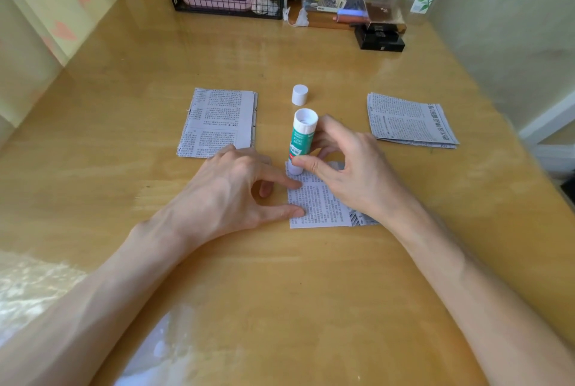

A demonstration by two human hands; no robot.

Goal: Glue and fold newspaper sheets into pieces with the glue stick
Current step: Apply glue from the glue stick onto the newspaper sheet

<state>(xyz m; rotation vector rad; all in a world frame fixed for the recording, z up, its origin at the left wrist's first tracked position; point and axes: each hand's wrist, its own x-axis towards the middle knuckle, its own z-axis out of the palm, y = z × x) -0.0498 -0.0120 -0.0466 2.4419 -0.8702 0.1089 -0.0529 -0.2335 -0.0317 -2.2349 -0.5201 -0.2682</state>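
The small rectangular sheet of printed newspaper [317,202] lies on the glossy wooden table [280,292] right in front of the person. It looks thin, limp and very light. It would likely skid or wrinkle under a dragged glue tip and tear if tugged while damp, so it is better pinned flat near an edge than lifted by a corner.

The green-and-white plastic glue stick [300,143] is rigid, light and smooth-sided, and is best taken low on the barrel for control. It stands nearly upright with its lower end on the sheet's far left corner; which end is down cannot be told. Its round white cap [300,95] stands apart on the table beyond it.

The right hand [351,174] reaches in from the right with the wrist low over the sheet. Its thumb crosses the barrel's lower part and its fingers curl behind, pinching the glue stick. The left hand [236,186] lies palm down with forefinger and thumb spread and straight. The 2 tips press the sheet's left edge, and the hand grasps nothing.

1 folded newspaper pile [217,121] lies just beyond the left hand, and 1 stack of newspaper sheets [410,119] lies off to the right
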